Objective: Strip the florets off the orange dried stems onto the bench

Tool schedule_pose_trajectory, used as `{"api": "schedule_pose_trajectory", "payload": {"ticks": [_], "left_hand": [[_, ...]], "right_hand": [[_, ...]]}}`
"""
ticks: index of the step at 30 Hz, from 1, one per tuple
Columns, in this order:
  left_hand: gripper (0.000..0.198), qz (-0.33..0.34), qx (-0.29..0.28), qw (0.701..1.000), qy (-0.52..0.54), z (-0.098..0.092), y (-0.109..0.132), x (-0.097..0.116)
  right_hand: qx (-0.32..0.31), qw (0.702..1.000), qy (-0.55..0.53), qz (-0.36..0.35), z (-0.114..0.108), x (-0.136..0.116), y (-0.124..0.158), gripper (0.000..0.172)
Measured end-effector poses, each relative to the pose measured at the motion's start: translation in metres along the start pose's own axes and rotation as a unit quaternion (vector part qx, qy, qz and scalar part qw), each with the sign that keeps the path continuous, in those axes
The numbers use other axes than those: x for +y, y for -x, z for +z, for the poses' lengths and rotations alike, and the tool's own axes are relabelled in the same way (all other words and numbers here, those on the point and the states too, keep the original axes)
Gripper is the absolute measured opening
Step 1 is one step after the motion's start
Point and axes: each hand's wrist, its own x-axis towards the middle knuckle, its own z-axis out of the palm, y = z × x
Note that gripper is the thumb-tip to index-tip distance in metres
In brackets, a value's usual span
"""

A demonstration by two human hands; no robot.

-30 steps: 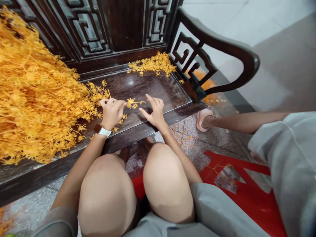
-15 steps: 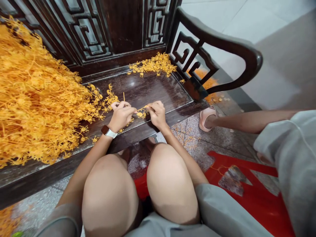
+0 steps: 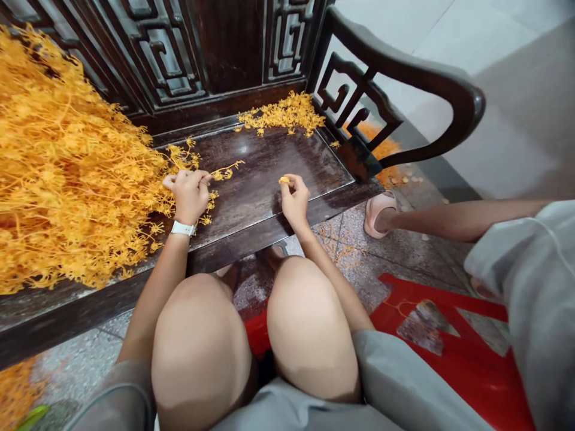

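My left hand, with a white watch on the wrist, is closed on an orange flower sprig whose tip lies on the dark wooden bench seat. It sits at the edge of the big heap of orange sprigs. My right hand is closed in a pinch on a small orange flower piece above the seat's front part. The two hands are apart.
A small pile of picked orange flowers lies at the seat's back right corner, by the curved armrest. Another person's leg with a pink sandal reaches in from the right. A red stool stands on the speckled floor.
My hands, joined on one sprig half a second ago, have pulled apart. The left moved left with the sprig; the right keeps a small plucked piece.
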Motion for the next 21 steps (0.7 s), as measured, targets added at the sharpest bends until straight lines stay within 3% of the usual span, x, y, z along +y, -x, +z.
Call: {"api": "schedule_pose_trajectory", "payload": {"ticks": [3,10,16,21], "left_hand": [[0.022,0.01,-0.011,1.0,0.001,0.002,0.001,0.004],[0.022,0.026,-0.025,0.999,-0.002,0.005,0.004,0.007],[0.025,0.02,-0.042,0.999,-0.02,0.004,0.003,0.009],[0.023,0.022,-0.042,0.999,-0.014,0.004,0.003,0.008]], "right_hand": [[0.059,0.995,-0.055,0.066,0.004,0.0,-0.001,0.046],[0.054,0.996,-0.014,0.074,-0.001,-0.005,0.0,0.079],[-0.021,0.993,0.107,0.047,-0.004,-0.018,0.002,0.117],[-0.057,0.982,0.175,0.038,-0.01,-0.029,0.002,0.123]]}}
